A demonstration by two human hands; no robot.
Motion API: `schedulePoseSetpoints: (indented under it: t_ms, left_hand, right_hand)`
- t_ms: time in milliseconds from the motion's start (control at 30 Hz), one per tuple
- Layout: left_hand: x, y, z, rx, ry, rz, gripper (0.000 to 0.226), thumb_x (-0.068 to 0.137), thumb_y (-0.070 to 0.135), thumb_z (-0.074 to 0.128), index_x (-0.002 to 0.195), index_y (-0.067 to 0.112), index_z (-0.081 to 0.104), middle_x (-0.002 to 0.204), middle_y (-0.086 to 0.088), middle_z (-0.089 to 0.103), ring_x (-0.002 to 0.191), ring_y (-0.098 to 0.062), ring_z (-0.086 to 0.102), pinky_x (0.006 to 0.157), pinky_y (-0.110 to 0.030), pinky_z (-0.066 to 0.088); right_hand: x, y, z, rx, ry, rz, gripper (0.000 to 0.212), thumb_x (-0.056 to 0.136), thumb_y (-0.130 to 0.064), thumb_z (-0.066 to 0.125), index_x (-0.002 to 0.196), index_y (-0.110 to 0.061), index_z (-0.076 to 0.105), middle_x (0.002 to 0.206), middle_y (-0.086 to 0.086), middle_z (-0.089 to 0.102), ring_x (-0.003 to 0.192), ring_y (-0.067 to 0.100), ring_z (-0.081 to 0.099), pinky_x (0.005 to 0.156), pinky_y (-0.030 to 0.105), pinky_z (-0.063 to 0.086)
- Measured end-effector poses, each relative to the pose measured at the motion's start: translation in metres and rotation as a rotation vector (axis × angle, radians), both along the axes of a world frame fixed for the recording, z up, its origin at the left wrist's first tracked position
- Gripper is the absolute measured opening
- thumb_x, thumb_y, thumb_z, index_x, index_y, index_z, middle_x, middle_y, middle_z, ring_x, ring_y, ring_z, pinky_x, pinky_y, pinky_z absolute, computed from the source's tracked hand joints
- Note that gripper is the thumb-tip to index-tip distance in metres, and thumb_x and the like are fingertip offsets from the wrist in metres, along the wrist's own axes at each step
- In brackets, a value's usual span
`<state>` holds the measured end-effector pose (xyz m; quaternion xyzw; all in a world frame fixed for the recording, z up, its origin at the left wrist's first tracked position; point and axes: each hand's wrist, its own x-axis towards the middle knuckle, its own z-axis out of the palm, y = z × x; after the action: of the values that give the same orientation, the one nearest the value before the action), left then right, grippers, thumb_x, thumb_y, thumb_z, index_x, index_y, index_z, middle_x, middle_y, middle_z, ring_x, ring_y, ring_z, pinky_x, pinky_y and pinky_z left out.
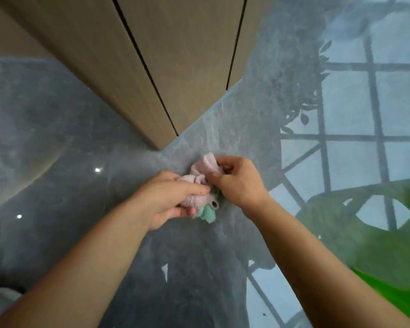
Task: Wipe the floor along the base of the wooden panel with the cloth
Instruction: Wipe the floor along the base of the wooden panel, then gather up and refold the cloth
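A crumpled pink cloth (205, 172) with a mint-green patch is bunched between both hands, just above the glossy grey floor (81, 143). My left hand (173, 197) grips its lower part from the left. My right hand (237, 178) pinches its upper part from the right. The wooden panel (156, 55) rises beyond the hands, and its corner meets the floor a short way up and left of the cloth. Whether the cloth touches the floor is unclear.
Two thin dark vertical seams run down the wooden panel. The polished floor mirrors a window grid and foliage on the right. A large green leaf (402, 245) juts in at the lower right. A pale object (0, 301) lies at the lower left edge.
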<state>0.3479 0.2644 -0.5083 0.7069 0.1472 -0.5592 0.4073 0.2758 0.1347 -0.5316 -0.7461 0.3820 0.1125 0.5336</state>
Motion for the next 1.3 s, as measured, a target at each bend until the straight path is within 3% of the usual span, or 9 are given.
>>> schedulePoseSetpoints:
  t_ms: [67, 167, 300, 467, 567, 767, 933, 1000, 1300]
  left_hand:
    - [0.000, -0.006, -0.002, -0.010, 0.108, -0.093, 0.023, 0.075, 0.010, 0.077, 0.096, 0.006, 0.073, 0.082, -0.012, 0.076, 0.061, -0.016, 0.065, 0.040, -0.022, 0.045]
    - [-0.007, -0.025, -0.010, -0.003, 0.049, -0.292, 0.020, 0.071, 0.012, 0.079, 0.090, 0.009, 0.072, 0.071, -0.007, 0.074, 0.053, -0.013, 0.063, 0.036, -0.021, 0.040]
    - [-0.041, -0.084, -0.012, -0.097, 0.062, -0.400, 0.013, 0.075, 0.017, 0.077, 0.086, 0.011, 0.071, 0.070, -0.006, 0.073, 0.051, -0.011, 0.064, 0.035, -0.019, 0.042]
    - [-0.087, -0.127, 0.040, -0.378, 0.341, -0.268, 0.041, 0.091, 0.010, 0.040, 0.125, -0.001, 0.061, 0.111, -0.020, 0.068, 0.083, -0.023, 0.068, 0.068, -0.029, 0.057]
    - [-0.098, -0.113, 0.108, -0.433, 0.472, -0.148, 0.053, 0.087, 0.019, 0.034, 0.128, -0.006, 0.056, 0.111, -0.022, 0.065, 0.087, -0.026, 0.068, 0.078, -0.035, 0.057]
    - [-0.152, -0.076, 0.288, -0.275, 0.180, -0.319, 0.032, 0.092, 0.010, 0.055, 0.122, -0.002, 0.061, 0.111, -0.017, 0.072, 0.088, -0.022, 0.073, 0.076, -0.035, 0.062]
    - [-0.201, -0.105, 0.410, -0.389, 0.381, -0.453, 0.046, 0.082, 0.025, 0.063, 0.123, 0.005, 0.063, 0.124, -0.017, 0.070, 0.116, -0.030, 0.065, 0.098, -0.043, 0.053]
    - [-0.231, -0.126, 0.438, -0.443, 0.285, -0.560, 0.049, 0.072, 0.030, 0.071, 0.114, 0.006, 0.069, 0.118, -0.015, 0.073, 0.113, -0.029, 0.067, 0.101, -0.043, 0.051]
    - [-0.338, -0.215, 0.434, -0.366, -0.016, -0.634, 0.008, 0.077, 0.015, 0.076, 0.084, 0.014, 0.074, 0.087, -0.006, 0.078, 0.089, -0.025, 0.072, 0.080, -0.046, 0.062]
  right_hand:
    - [-0.011, -0.015, 0.001, 0.039, -0.043, -0.112, 0.015, 0.078, -0.008, 0.072, 0.093, -0.008, 0.076, 0.088, 0.018, 0.076, 0.082, 0.027, 0.072, 0.079, 0.044, 0.058]
    - [-0.052, -0.040, 0.007, -0.065, -0.144, -0.328, 0.014, 0.079, -0.012, 0.076, 0.090, -0.020, 0.076, 0.080, -0.005, 0.068, 0.063, -0.005, 0.058, 0.066, 0.022, 0.051]
    - [-0.109, -0.043, 0.033, -0.351, -0.277, -0.597, 0.024, 0.076, -0.010, 0.076, 0.095, -0.025, 0.075, 0.092, -0.002, 0.065, 0.071, 0.002, 0.056, 0.072, 0.024, 0.051]
    - [-0.149, -0.007, 0.084, -0.561, -0.356, -0.480, 0.034, 0.072, 0.007, 0.073, 0.100, -0.013, 0.077, 0.098, 0.007, 0.061, 0.074, 0.011, 0.056, 0.070, 0.019, 0.047]
    - [-0.175, 0.006, 0.136, -0.505, -0.320, -0.320, 0.030, 0.078, 0.005, 0.071, 0.102, -0.011, 0.077, 0.101, 0.007, 0.063, 0.079, 0.004, 0.053, 0.075, 0.011, 0.041]
    - [-0.228, 0.019, 0.319, -0.325, -0.311, -0.401, 0.021, 0.084, 0.000, 0.069, 0.099, -0.012, 0.077, 0.094, 0.005, 0.069, 0.084, 0.015, 0.063, 0.072, 0.026, 0.051]
    - [-0.288, 0.005, 0.448, -0.016, -0.303, -1.037, 0.060, 0.076, -0.033, 0.081, 0.132, -0.032, 0.057, 0.125, 0.001, 0.058, 0.100, 0.013, 0.064, 0.076, 0.021, 0.056]
    - [-0.315, -0.007, 0.477, 0.150, -0.434, -1.174, 0.043, 0.081, -0.023, 0.076, 0.122, -0.020, 0.064, 0.113, 0.002, 0.073, 0.092, 0.010, 0.069, 0.076, 0.021, 0.055]
    - [-0.397, -0.096, 0.466, -0.365, 0.036, -1.064, 0.023, 0.082, -0.023, 0.075, 0.104, -0.014, 0.073, 0.097, 0.006, 0.076, 0.087, 0.024, 0.068, 0.080, 0.037, 0.054]
